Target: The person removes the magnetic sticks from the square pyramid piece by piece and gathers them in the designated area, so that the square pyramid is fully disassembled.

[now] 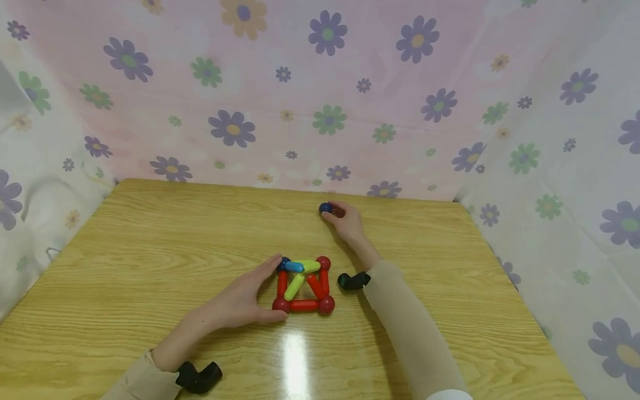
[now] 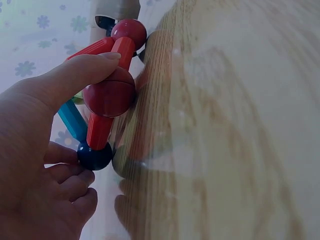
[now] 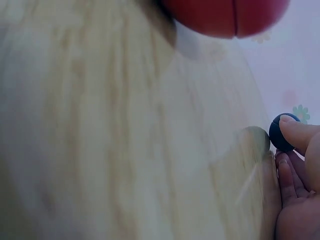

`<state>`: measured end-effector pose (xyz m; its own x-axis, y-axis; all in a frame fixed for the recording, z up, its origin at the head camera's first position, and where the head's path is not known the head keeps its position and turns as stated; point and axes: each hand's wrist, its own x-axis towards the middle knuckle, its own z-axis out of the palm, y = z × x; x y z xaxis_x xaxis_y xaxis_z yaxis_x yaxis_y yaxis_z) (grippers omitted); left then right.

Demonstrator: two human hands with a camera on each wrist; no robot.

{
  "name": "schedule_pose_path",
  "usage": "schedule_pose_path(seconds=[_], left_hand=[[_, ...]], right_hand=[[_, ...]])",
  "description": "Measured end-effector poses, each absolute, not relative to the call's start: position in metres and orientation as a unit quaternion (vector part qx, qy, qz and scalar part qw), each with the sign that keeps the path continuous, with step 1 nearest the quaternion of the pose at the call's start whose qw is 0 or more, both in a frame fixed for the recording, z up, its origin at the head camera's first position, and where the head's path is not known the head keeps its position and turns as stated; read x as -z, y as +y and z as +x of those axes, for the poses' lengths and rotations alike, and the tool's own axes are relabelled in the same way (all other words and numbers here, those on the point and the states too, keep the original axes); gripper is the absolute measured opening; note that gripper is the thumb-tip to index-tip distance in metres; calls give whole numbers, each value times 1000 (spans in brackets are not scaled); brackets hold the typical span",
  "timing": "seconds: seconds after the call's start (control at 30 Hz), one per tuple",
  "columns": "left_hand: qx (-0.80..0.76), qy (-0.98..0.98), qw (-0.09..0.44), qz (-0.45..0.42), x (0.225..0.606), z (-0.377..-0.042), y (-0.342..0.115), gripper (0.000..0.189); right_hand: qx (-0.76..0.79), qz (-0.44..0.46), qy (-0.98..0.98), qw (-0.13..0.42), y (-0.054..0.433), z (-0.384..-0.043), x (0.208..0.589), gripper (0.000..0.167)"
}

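A square toy frame of magnetic balls and sticks lies mid-table. Red sticks (image 1: 304, 305) form its near, left and right sides, and a lime-green stick (image 1: 311, 266) its far side. A light blue stick (image 1: 294, 266), a yellow-green stick (image 1: 294, 287) and another red stick (image 1: 315, 287) angle inward from the corners. My left hand (image 1: 240, 297) grips the frame's left side, thumb on the near red ball (image 2: 111, 93), fingers at the dark blue corner ball (image 2: 94, 156). Farther back, my right hand (image 1: 348, 222) pinches a loose dark blue ball (image 1: 326, 208) between thumb and fingers.
Black wrist-worn devices sit at my right wrist (image 1: 354, 281) and left wrist (image 1: 199, 378). The wooden table (image 1: 200, 233) ends at a flowered cloth (image 1: 280, 100) behind, with more cloth at both sides. A red ball (image 3: 225, 15) looms close in the right wrist view.
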<state>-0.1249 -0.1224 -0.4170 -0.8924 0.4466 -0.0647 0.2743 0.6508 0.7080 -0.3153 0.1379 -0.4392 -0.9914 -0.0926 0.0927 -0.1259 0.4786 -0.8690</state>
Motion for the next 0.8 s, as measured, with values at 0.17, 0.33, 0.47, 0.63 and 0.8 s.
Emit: schedule_pose_path(seconds=[0.17,0.33,0.47,0.63,0.8], left_hand=[[-364,902,117,200,416,-125,-122,112],[-364,902,120,198,416,-124,-122,111],[-363,903,119,198,416,-124,-122,111],[-361,904,118,199,416,-124,-122,112],[-362,903,120,199,415,-124,-122,112]], right_hand=[[-510,67,-857,14,139,-315,439,48],[-521,68,-851,8,140,-314,438,50],[-523,68,-849,6,140,-314,438,51],[-522,69,-850,8,142,-313,438,51],[-524,64,-849,14,143,-311,437,50]])
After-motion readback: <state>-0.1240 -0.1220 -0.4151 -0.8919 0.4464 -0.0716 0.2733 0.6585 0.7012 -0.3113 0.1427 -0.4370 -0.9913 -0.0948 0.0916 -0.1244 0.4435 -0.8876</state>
